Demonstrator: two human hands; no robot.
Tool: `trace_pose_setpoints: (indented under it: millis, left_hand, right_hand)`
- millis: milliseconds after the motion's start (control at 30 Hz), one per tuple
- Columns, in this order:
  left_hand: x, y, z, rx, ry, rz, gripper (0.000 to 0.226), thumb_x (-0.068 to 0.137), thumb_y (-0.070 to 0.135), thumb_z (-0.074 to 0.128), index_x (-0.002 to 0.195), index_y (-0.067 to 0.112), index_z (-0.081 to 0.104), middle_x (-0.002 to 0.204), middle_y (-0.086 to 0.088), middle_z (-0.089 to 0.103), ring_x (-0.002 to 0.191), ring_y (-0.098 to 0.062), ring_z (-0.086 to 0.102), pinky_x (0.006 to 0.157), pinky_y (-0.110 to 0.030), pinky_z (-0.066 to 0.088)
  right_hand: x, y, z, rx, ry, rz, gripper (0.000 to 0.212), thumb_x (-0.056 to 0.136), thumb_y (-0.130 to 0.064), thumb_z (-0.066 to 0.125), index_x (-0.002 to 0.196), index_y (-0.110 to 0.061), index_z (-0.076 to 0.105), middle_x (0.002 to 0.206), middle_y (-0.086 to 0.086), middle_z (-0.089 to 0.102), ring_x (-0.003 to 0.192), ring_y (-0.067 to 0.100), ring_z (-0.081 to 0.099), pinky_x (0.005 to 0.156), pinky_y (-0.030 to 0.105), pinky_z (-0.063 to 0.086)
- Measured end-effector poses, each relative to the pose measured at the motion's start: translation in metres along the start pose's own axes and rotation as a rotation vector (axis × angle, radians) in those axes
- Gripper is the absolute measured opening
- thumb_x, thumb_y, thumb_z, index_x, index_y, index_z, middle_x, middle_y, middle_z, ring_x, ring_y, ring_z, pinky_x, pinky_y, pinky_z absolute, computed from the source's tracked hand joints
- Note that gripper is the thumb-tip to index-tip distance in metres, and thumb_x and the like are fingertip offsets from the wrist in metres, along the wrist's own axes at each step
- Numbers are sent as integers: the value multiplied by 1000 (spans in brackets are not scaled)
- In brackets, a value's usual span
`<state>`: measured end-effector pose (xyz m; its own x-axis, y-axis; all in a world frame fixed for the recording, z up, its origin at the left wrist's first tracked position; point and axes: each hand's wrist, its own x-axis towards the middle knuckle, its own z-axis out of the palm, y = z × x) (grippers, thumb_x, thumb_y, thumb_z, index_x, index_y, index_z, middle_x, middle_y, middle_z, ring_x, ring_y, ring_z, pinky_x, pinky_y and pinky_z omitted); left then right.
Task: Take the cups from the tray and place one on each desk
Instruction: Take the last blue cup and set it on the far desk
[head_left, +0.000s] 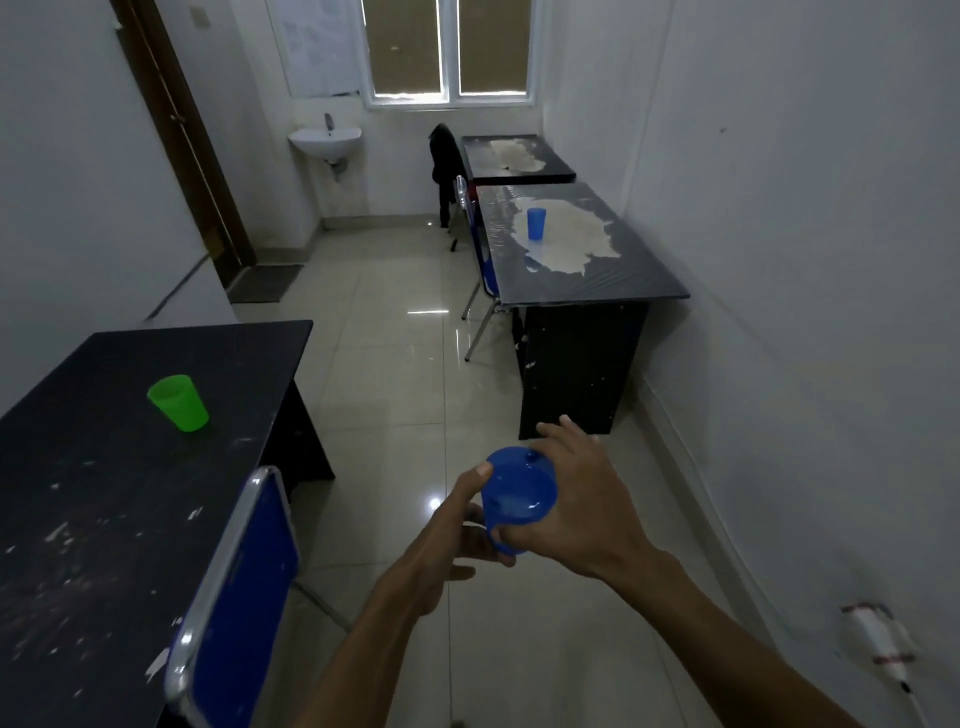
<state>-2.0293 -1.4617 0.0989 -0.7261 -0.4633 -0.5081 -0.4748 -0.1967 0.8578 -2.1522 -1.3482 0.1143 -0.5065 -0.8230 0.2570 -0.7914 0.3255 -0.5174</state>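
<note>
Both hands, left and right, grip blue cups, apparently nested stack. Risk: cups stick, jerk apart, drop on floor; far table unserved.

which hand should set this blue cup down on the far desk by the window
Probably the right hand: it wraps the blue cup, and the far desk lies ahead to the right.
</note>
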Motion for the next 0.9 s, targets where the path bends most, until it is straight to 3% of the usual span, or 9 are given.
trace_pose_setpoints:
  millis: [467, 633, 767, 900]
  left_hand:
    - [235, 127, -115, -16, 45, 9, 88, 62, 84, 33, 108, 15, 62, 87, -9, 78, 92, -20, 72, 100, -48, 41]
    - [309, 174, -158, -10, 53, -1, 88, 60, 84, 34, 106, 14, 63, 89, -12, 77, 92, -21, 72, 95, -44, 42]
    - [379, 212, -192, 14, 67, 2, 87, 59, 83, 34, 105, 15, 62, 92, -13, 77, 94, -23, 71, 90, -41, 42]
    - [453, 254, -226, -1, 84, 26, 84, 61, 82, 35, 106, 15, 61, 96, -15, 75, 91, -21, 71, 83, -38, 43]
  right_hand:
    - [284, 60, 47, -31, 6, -72, 99, 49, -77, 55, 129, -18, 51, 145, 1, 45, 143, 20, 24, 118, 38, 6]
    - [382, 77, 61, -13, -15, -64, 99, 47, -77, 58, 128, -18, 52, 145, 2, 45, 142, 20, 27, 118, 40, 10]
    - [463, 98, 77, 0, -9, -83, 93, 52, -67, 71, 128, -17, 52, 144, 3, 45, 140, 20, 29, 116, 38, 14]
    - [555, 124, 93, 18, 4, -102, 92, 49, -73, 65, 122, -18, 53, 139, 2, 49, 135, 21, 37, 116, 48, 24]
